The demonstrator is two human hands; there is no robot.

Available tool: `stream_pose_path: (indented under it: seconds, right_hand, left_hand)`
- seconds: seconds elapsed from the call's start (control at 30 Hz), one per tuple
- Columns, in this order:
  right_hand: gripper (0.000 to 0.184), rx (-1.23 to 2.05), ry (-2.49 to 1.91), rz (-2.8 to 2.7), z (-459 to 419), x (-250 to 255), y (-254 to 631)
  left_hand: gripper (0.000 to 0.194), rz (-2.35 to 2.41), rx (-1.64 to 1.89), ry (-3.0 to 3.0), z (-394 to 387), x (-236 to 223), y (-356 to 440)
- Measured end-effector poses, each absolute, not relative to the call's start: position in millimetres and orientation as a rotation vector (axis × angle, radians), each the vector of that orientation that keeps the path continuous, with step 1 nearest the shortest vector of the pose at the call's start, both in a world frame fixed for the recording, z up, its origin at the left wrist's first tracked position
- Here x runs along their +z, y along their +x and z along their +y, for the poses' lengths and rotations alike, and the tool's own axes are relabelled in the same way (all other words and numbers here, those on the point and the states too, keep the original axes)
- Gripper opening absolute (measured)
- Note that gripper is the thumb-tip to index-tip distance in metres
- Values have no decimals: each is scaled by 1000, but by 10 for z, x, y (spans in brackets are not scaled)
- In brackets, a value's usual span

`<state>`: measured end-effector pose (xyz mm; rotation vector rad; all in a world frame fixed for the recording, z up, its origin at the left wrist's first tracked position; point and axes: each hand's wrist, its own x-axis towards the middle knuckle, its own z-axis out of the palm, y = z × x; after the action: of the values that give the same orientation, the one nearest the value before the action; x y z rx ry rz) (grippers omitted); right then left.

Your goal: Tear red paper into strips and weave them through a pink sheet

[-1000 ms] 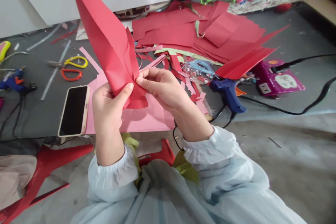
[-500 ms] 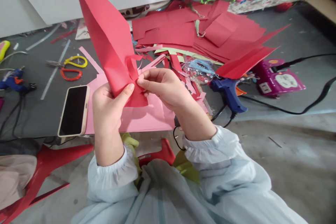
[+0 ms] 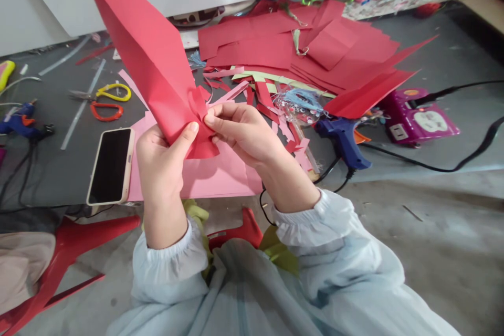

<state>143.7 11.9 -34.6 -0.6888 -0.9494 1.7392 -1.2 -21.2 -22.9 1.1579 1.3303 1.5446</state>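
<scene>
A folded sheet of red paper is held up above the table, its long pointed end rising to the upper left. My left hand is closed on its lower part, the thumb pressed on the front. With thumb and forefinger, my right hand pinches a red paper strip against the gathered part of the sheet. The strip curls in a small loop there; its far end is hidden by my fingers. Pink paper sheets lie on the table below both hands.
Red sheets are piled at the back. A blue glue gun and a purple power box sit to the right. Scissors and a phone lie left. Paper scraps and blue tassels are scattered mid-table.
The tip of the red sheet has swung to the left and tilted further over. The strip's loop looks flatter against the sheet. Both hands keep their hold, nearly in place.
</scene>
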Motion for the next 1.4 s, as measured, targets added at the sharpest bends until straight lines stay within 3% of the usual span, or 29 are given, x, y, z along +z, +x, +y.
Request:
stream_pose_path:
  seconds: [0.6,1.4]
  right_hand:
    - [35,1695,-691,-1004,119,-351,1450]
    - [39,1795,-788,-950,127,-341,1488]
  left_hand:
    - [23,1275,1481,1201,-200,-269,-50]
    - [23,1347,1461,1211,-189,-260,-100]
